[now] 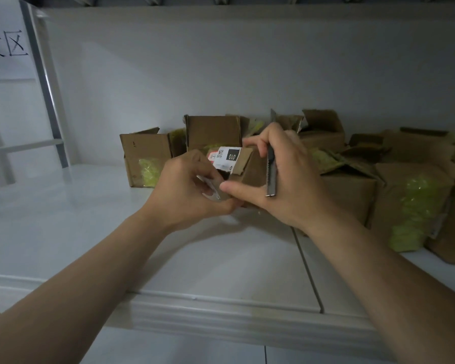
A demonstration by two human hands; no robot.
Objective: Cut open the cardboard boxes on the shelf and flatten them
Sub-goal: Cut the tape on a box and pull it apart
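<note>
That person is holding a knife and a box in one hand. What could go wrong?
1. The right hand grips both the knife and the box, and the blade seems out, pointing up; a slip could cut a finger.
2. The left hand works close to that knife, so a tug on the box could pull it into the blade.
</note>
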